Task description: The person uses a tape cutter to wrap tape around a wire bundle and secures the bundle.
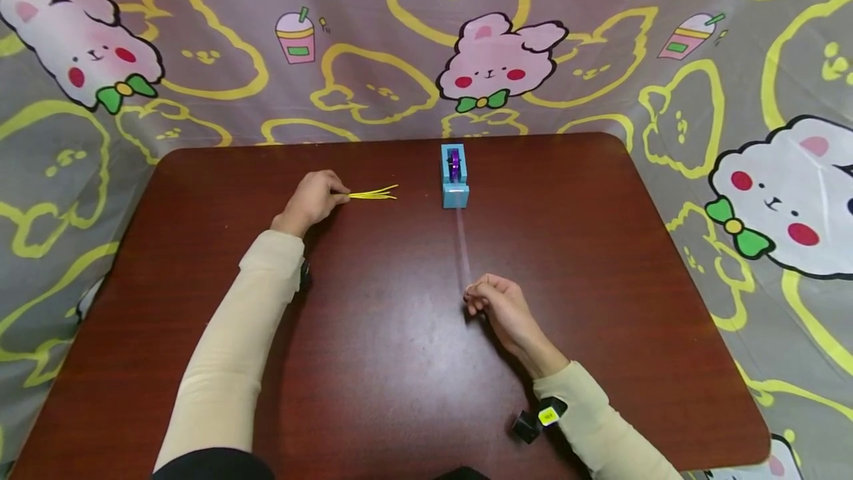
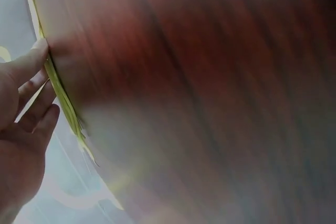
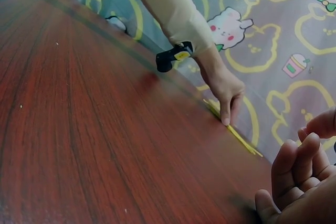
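Observation:
My left hand (image 1: 313, 198) pinches a bundle of thin yellow strips (image 1: 373, 193) between thumb and fingers at the far left of the table. In the left wrist view the strips (image 2: 64, 100) run past the fingertips, with loose ends. A blue tape dispenser (image 1: 456, 197) with a purple roll (image 1: 455, 165) stands at the back middle, to the right of the bundle. From it a clear strip of tape (image 1: 461, 243) stretches toward me, its end pinched by my right hand (image 1: 503, 313). In the right wrist view the right hand's fingers (image 3: 286, 169) are curled; the tape is not distinguishable there.
The dark brown wooden table (image 1: 373, 361) has rounded corners. Behind and beside it hangs a curtain (image 1: 373, 13) printed with rabbits and drink cups. A black wrist camera (image 1: 533, 421) is strapped on my right wrist.

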Demonstrator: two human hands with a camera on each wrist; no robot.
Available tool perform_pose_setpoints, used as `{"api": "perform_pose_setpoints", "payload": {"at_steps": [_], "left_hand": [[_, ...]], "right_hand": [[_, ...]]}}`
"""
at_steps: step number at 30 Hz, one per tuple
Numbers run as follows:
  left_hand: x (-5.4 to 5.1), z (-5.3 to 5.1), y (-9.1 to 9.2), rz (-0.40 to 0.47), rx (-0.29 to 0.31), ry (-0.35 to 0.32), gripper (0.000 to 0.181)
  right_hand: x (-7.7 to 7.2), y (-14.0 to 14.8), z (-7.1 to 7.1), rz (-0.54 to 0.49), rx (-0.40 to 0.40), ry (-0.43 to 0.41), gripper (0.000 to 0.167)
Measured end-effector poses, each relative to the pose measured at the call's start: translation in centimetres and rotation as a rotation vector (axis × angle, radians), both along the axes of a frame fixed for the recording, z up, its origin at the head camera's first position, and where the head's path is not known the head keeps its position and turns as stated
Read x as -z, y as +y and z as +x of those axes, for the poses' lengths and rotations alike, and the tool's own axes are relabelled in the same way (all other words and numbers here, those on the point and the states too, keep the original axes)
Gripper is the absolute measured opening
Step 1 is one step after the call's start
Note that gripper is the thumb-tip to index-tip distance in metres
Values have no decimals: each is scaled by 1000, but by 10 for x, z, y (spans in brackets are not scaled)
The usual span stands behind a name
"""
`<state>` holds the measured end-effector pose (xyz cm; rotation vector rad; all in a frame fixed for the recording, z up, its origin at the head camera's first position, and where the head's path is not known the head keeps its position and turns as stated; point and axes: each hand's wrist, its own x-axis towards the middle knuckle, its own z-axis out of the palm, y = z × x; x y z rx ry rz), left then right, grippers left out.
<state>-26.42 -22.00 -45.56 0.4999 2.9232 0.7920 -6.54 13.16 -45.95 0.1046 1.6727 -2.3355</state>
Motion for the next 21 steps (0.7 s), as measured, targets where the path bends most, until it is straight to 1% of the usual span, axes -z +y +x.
{"api": "perform_pose_setpoints", "payload": {"at_steps": [3, 6, 10, 13, 16, 19, 21], "left_hand": [[-1, -1, 1, -44, 21, 46, 14], [-3, 0, 2, -90, 29, 74, 13], [-3, 1, 5, -148, 57, 114, 11], [-1, 3, 8, -214, 79, 141, 11], [0, 4, 11, -302, 100, 169, 10], [0, 6, 13, -376, 114, 181, 9], [-1, 7, 14, -418, 125, 174, 7]], "right_hand": [[0, 0, -1, 2, 0, 2, 17], [0, 0, -2, 0, 2, 0, 17], [0, 0, -1, -12, 9, -9, 17], [0, 0, 1, -18, 16, -15, 18], [1, 1, 2, -25, 19, -13, 18], [1, 1, 2, -32, 16, -10, 18], [1, 0, 2, -35, 17, -12, 18]]}}
